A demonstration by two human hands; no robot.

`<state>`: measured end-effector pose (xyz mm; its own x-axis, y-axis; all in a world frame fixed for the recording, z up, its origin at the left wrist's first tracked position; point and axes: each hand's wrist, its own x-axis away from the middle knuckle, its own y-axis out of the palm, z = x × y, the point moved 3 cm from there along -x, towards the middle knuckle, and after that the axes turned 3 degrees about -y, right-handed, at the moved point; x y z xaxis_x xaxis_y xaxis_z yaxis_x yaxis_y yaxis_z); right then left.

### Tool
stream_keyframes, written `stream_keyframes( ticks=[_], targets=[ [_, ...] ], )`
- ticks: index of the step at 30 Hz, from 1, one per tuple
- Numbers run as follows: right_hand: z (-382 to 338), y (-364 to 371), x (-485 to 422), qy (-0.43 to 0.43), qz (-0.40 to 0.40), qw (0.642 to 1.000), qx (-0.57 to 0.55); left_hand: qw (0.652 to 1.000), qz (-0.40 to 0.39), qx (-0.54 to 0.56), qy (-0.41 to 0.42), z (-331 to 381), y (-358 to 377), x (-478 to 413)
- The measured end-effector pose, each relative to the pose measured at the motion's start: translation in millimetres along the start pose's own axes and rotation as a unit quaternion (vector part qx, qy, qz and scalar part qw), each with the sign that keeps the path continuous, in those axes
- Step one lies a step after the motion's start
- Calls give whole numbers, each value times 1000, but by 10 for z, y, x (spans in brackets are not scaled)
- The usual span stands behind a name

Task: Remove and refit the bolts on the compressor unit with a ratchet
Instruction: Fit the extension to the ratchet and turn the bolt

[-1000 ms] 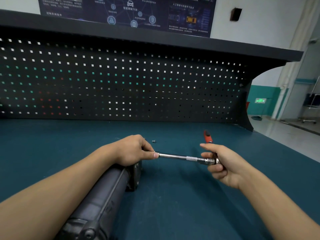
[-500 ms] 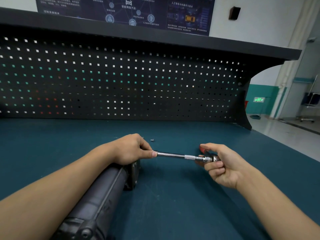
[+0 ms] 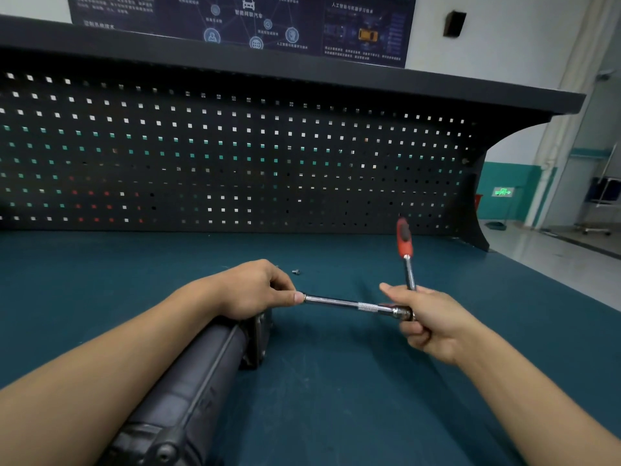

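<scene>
Compressor unit [image 3: 201,371], one ratchet [image 3: 408,270] in right grip [image 3: 433,321], left grip [image 3: 255,287] pinching extension [image 3: 336,301], one bolt [image 3: 295,272]

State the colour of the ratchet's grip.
Red with black; the ratchet's grip shows best in head view.

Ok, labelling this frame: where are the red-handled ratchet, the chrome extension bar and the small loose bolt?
red-handled ratchet [image 3: 402,238]: head view, on its red grip.
chrome extension bar [image 3: 336,302]: head view, on the smooth mid-shaft.
small loose bolt [image 3: 295,272]: head view, on the bolt's middle.
</scene>
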<state>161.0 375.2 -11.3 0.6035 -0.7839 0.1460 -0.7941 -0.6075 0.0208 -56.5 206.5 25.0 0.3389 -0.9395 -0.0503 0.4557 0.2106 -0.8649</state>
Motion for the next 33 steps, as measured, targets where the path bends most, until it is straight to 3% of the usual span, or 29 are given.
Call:
stream_keyframes(
  ticks=[5, 12, 23, 33],
  targets=[
    [-114, 22, 46, -234, 66, 966, 87, 999, -18, -38, 4, 25, -2, 18],
    [-190, 30, 137, -376, 83, 913, 133, 999, -30, -34, 3, 46, -31, 44],
    [-168, 48, 57, -323, 75, 934, 131, 999, -17, -27, 1, 12, -26, 16],
    [-144, 35, 30, -122, 97, 986, 55, 1000, -14, -8, 1, -10, -21, 3]
  ],
)
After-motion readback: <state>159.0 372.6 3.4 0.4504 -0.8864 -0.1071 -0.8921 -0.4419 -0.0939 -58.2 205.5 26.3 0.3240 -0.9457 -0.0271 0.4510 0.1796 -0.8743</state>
